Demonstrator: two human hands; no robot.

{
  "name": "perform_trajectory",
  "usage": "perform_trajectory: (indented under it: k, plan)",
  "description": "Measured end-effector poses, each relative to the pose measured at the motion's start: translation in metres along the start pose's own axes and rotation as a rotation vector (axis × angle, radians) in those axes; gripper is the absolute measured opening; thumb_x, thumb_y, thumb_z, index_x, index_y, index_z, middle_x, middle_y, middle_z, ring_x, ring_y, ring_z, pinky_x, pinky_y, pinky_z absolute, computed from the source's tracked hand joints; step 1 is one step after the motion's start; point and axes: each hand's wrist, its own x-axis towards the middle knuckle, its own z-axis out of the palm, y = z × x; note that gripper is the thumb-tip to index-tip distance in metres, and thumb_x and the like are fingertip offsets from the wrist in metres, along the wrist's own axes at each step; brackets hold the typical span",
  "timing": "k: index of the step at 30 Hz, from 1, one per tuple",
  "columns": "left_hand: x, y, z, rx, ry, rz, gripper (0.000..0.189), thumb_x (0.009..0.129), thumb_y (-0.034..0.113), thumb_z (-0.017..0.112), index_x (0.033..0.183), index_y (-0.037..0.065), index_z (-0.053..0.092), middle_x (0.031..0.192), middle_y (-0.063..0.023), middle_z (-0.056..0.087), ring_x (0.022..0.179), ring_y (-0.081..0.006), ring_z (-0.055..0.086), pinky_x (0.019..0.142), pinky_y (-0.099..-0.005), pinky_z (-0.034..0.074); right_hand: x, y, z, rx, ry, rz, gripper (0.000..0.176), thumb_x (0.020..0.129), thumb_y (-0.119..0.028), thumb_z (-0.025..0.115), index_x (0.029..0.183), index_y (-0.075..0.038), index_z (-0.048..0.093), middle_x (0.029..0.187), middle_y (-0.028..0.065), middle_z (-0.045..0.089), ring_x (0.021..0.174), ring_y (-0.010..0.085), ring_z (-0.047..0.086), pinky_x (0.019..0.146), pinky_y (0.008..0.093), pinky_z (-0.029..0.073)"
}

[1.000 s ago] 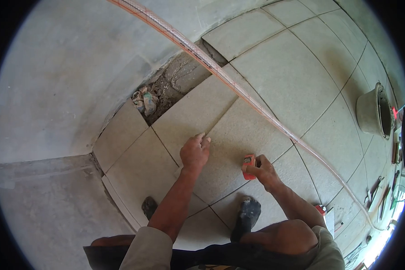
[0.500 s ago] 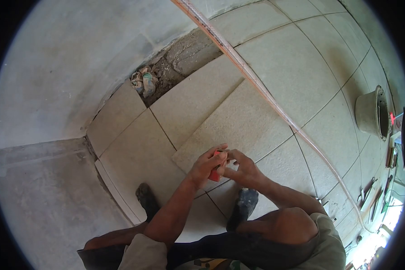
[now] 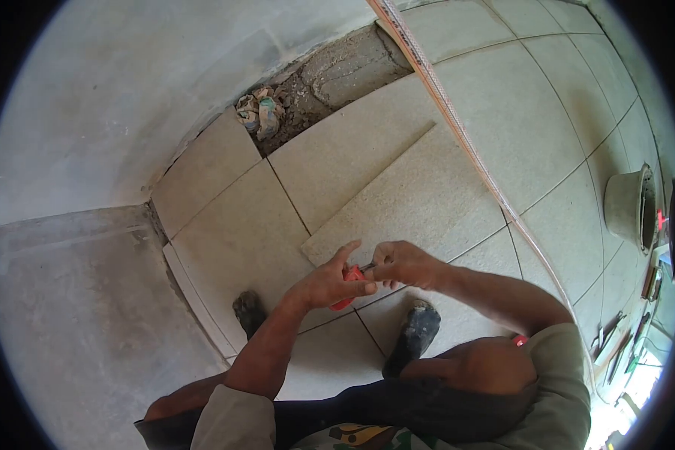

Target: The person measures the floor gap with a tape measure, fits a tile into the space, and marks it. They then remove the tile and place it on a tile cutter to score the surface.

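My left hand (image 3: 324,285) is closed around a small red tape measure (image 3: 343,304), its thumb lying across the case and its index finger lifted. Close beside it, my right hand (image 3: 405,266) has its fingers bent in a pinch at a short dark strip that appears to be the tape's end, by the top of the red case. Fingers hide most of both parts. Below the hands, a loose cut tile (image 3: 397,199) lies on top of the laid floor tiles (image 3: 232,217).
A clear braided hose (image 3: 465,139) slants across the floor to the right. Along the wall runs an untiled strip (image 3: 345,71) with crumpled paper (image 3: 261,112) in it. A bucket (image 3: 626,206) and several tools (image 3: 615,337) are on the right. My boots (image 3: 415,330) stand below my hands.
My right hand has gone from spread fingers near the red case to a pinch at its top. The left hand has shifted slightly left and down. The camera view has shifted a little.
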Motion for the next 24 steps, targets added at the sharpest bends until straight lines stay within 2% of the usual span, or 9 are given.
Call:
perform_trajectory:
  k: [1, 3, 5, 7, 11, 13, 16, 18, 24]
  plan:
    - [-0.001, -0.005, -0.004, -0.016, -0.003, 0.008, 0.113, 0.066, 0.064, 0.073, 0.145, 0.003, 0.020, 0.107, -0.0184, 0.057, 0.097, -0.0257, 0.058, 0.086, -0.0354, 0.046, -0.003, -0.011, -0.013, -0.060, 0.047, 0.001, 0.031, 0.085, -0.032, 0.066, 0.084, -0.002, 0.058, 0.079, 0.0100, 0.059, 0.070, 0.0169, 0.058, 0.057, 0.0269, 0.048]
    - [-0.003, -0.021, -0.024, -0.202, 0.119, -0.133, 0.085, 0.073, 0.059, 0.070, 0.132, 0.004, 0.043, 0.097, -0.0142, 0.061, 0.087, -0.0215, 0.060, 0.079, -0.0321, 0.048, -0.004, -0.038, -0.047, -0.121, 0.162, 0.024, 0.026, 0.086, -0.027, 0.065, 0.082, -0.003, 0.056, 0.076, 0.0083, 0.057, 0.067, 0.0166, 0.058, 0.054, 0.0275, 0.049]
    - [-0.015, -0.029, -0.050, 0.034, 0.234, -0.131, 0.055, 0.079, 0.048, 0.066, 0.108, 0.002, 0.060, 0.084, -0.0091, 0.063, 0.076, -0.0165, 0.060, 0.070, -0.0297, 0.048, 0.004, -0.057, -0.084, -0.135, 0.300, 0.041, 0.024, 0.087, -0.025, 0.063, 0.083, -0.003, 0.054, 0.074, 0.0067, 0.056, 0.067, 0.0168, 0.058, 0.055, 0.0287, 0.049]
    - [-0.019, -0.047, -0.067, 0.066, 0.336, -0.193, 0.039, 0.078, 0.039, 0.065, 0.093, 0.003, 0.066, 0.077, -0.0065, 0.064, 0.069, -0.0145, 0.058, 0.064, -0.0296, 0.046, 0.016, -0.061, -0.102, -0.161, 0.366, 0.052, 0.023, 0.088, -0.025, 0.061, 0.083, -0.004, 0.054, 0.074, 0.0068, 0.055, 0.067, 0.0172, 0.058, 0.056, 0.0288, 0.049]
    - [-0.024, -0.069, -0.071, -0.012, 0.393, -0.323, 0.032, 0.079, 0.033, 0.063, 0.086, 0.002, 0.064, 0.072, -0.0035, 0.060, 0.064, -0.0116, 0.054, 0.060, -0.0277, 0.044, 0.050, -0.048, -0.095, -0.121, 0.469, -0.011, 0.023, 0.086, -0.024, 0.061, 0.085, -0.002, 0.054, 0.076, 0.0078, 0.056, 0.068, 0.0176, 0.059, 0.055, 0.0286, 0.049]
    - [-0.020, -0.080, -0.066, -0.009, 0.366, -0.276, 0.029, 0.079, 0.031, 0.062, 0.082, 0.003, 0.065, 0.066, -0.0026, 0.058, 0.060, -0.0119, 0.053, 0.057, -0.0283, 0.043, 0.058, -0.040, -0.090, -0.080, 0.478, -0.043, 0.023, 0.085, -0.022, 0.062, 0.086, 0.000, 0.054, 0.076, 0.0087, 0.057, 0.069, 0.0179, 0.060, 0.053, 0.0289, 0.049]
    - [-0.010, -0.078, -0.065, 0.060, 0.345, -0.349, 0.027, 0.079, 0.030, 0.062, 0.080, 0.004, 0.065, 0.066, -0.0027, 0.058, 0.060, -0.0119, 0.053, 0.056, -0.0284, 0.042, 0.059, -0.037, -0.094, -0.246, 0.505, 0.006, 0.024, 0.084, -0.022, 0.063, 0.090, 0.000, 0.054, 0.077, 0.0117, 0.058, 0.070, 0.0208, 0.060, 0.058, 0.0336, 0.050]
    - [-0.006, -0.077, -0.068, 0.031, 0.332, -0.330, 0.026, 0.079, 0.030, 0.062, 0.081, 0.004, 0.066, 0.067, -0.0031, 0.059, 0.060, -0.0122, 0.053, 0.056, -0.0287, 0.042, 0.063, -0.027, -0.093, -0.538, 0.638, -0.155, 0.026, 0.085, -0.021, 0.063, 0.095, 0.001, 0.052, 0.081, 0.0169, 0.059, 0.075, 0.0254, 0.061, 0.066, 0.0375, 0.049]
    - [0.005, -0.084, -0.078, -0.046, 0.309, -0.335, 0.026, 0.078, 0.029, 0.063, 0.086, 0.005, 0.069, 0.071, -0.0047, 0.063, 0.063, -0.0128, 0.056, 0.059, -0.0287, 0.044, 0.058, -0.032, -0.084, -0.840, 0.605, -0.315, 0.029, 0.085, -0.019, 0.063, 0.102, 0.000, 0.051, 0.094, 0.0197, 0.058, 0.086, 0.0323, 0.061, 0.074, 0.0396, 0.049]
